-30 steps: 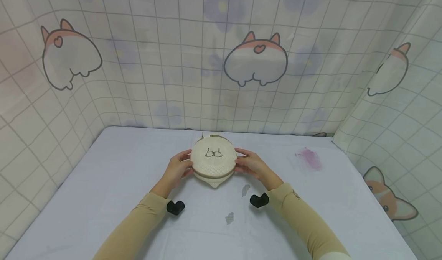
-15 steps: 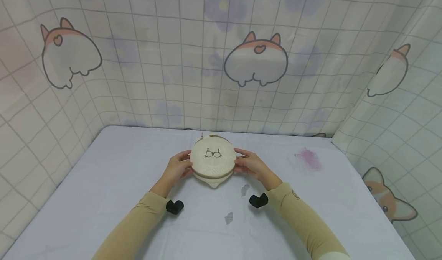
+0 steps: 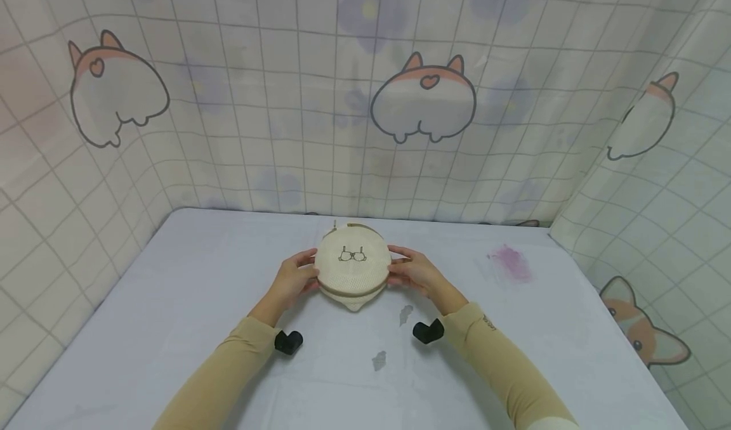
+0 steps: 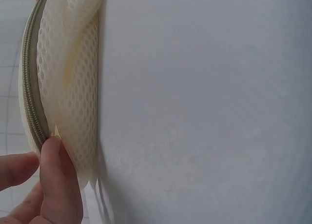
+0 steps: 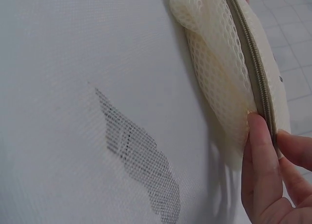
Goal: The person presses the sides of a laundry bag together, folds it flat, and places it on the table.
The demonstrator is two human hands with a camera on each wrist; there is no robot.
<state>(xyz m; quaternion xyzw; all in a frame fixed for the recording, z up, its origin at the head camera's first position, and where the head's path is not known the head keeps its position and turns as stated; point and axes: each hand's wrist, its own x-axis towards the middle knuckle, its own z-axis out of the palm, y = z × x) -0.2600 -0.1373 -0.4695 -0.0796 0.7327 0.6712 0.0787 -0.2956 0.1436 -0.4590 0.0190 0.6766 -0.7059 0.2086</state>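
Observation:
A round cream mesh laundry bag (image 3: 353,271) lies near the far edge of the white table, a line drawing on its lid and a pointed flap of mesh toward me. My left hand (image 3: 294,279) pinches its left rim between thumb and fingers. At the right rim, my right hand (image 3: 419,271) grips it the same way. An olive zipper (image 4: 29,87) runs round the side in the left wrist view, the mesh wall (image 4: 83,87) bulging beneath it. In the right wrist view, fingers (image 5: 265,170) press the mesh just under the zipper. The bag's contents are hidden.
The white tabletop (image 3: 200,290) has a pink stain (image 3: 512,263) at right and grey worn patches (image 3: 379,361) in front of the bag. A checked curtain (image 3: 274,100) with corgi prints surrounds the far side and both sides. Black devices (image 3: 428,332) sit by both wrists.

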